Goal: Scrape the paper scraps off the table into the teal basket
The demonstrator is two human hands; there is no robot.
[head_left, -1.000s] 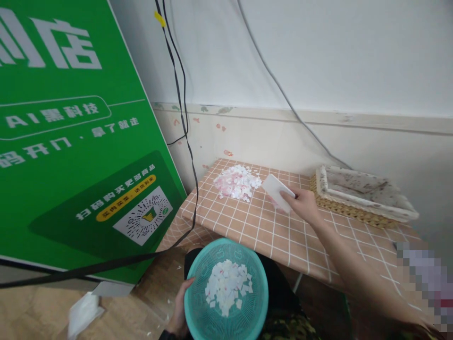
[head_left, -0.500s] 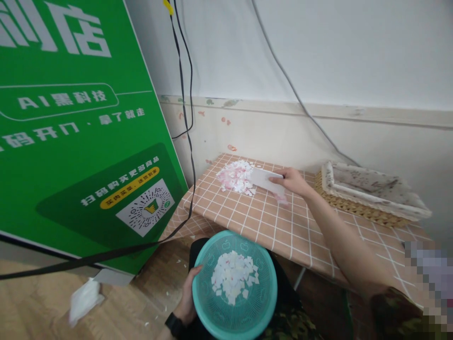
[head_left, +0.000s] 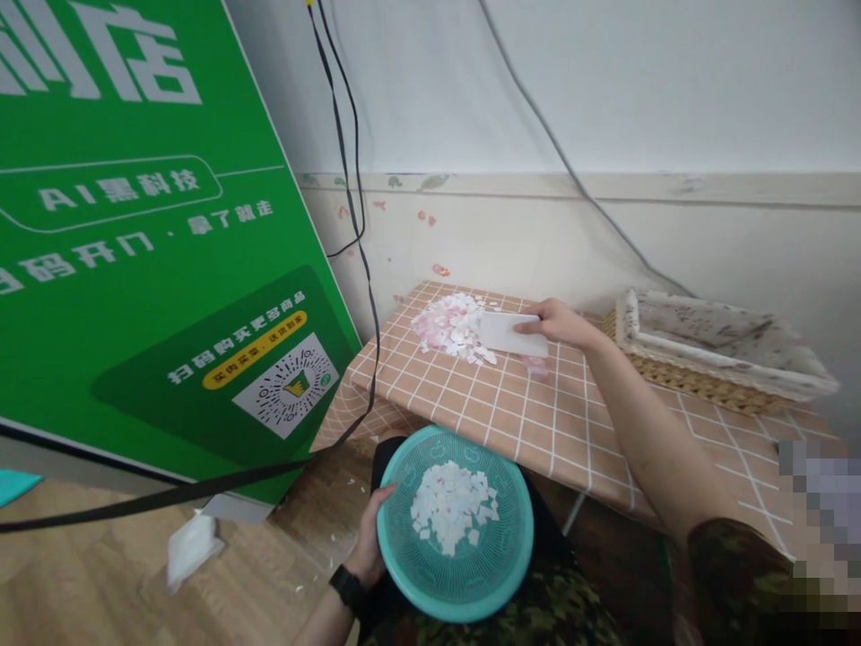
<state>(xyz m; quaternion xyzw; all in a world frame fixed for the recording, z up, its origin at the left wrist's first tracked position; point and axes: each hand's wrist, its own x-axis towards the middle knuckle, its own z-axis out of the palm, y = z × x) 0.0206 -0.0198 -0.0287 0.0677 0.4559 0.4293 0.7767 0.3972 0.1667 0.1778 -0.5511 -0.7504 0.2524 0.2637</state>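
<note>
In my right hand [head_left: 555,323] is a flat white rectangular sheet, perhaps a thin board [head_left: 501,334], pinched at its right end between thumb and fingers. Its left edge touches a heap of small white and pink paper scraps [head_left: 447,325] on the table. A pinkish piece [head_left: 536,365] shows just below the sheet; what it is I cannot tell. My left hand [head_left: 369,543] grips the left rim of a teal plastic colander [head_left: 464,597], thumb over the edge. The colander sits at my lap, with many white paper scraps [head_left: 449,507] inside.
A brown checked cloth covers the table [head_left: 498,417]. At its right stands a fabric-lined wicker basket [head_left: 713,381]. A green sign panel [head_left: 154,269] rises on the left, with a black strap [head_left: 367,269] hanging before it. A white packet [head_left: 192,549] lies on the floor.
The view has shifted slightly. The white sheet now shows more of its face and lies against the heap's right side. Both hands keep their holds.
</note>
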